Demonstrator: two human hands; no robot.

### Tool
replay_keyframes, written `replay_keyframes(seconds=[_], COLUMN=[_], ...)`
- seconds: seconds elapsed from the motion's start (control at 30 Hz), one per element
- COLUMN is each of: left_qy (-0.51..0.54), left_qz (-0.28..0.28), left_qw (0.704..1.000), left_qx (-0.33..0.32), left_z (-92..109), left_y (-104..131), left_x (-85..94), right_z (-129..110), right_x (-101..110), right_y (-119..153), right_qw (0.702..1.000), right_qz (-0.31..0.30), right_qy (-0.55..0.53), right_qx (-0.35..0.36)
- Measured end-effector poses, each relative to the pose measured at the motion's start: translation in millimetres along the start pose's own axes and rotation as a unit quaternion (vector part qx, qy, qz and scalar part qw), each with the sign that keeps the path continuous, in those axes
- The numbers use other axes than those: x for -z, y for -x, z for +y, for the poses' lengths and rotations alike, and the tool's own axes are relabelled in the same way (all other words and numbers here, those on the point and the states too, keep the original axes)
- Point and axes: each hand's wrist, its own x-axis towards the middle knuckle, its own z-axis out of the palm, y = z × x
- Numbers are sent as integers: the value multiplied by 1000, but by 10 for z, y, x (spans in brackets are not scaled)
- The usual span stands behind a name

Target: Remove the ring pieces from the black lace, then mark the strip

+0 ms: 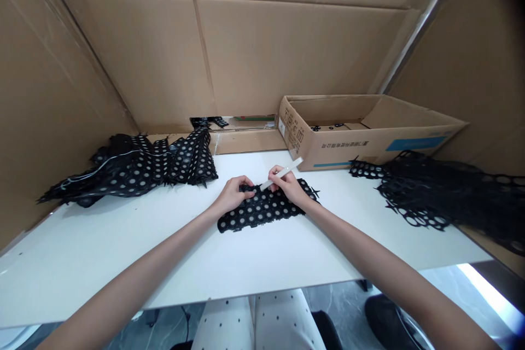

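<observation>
A black sheet with rows of round pale spots (262, 213) lies flat on the white table in front of me. My left hand (235, 195) is closed at its upper left edge, thumb and fingers pinching there. In my right hand (286, 183) is a white pen-like stick (292, 166), held like a pen and slanting down. Its lower tip touches the sheet's upper edge, close to my left fingertips. Whether the spots are holes or filled discs I cannot tell.
A pile of similar black sheets (139, 167) lies at the left. Black perforated scraps (430, 191) are heaped at the right, hanging over the table edge. An open cardboard box (340, 146) with small black rings inside stands at the back right. Cardboard walls (303, 49) enclose the white table (172, 246).
</observation>
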Motion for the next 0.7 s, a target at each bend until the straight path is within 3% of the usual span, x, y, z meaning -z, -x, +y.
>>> replay_keyframes(seconds=[0.37,0.7], left_qy=[7,-18], left_qz=[24,21], left_qw=[1000,1000], left_qx=[-7,10], left_z=[-61,-13], left_y=[-33,-28], left_x=[19,22], right_z=[57,21], right_x=[-5,-9], right_y=[-4,16], right_qw=[999,999], right_qz=[22,-11], right_qy=[-11,29], right_qx=[22,37])
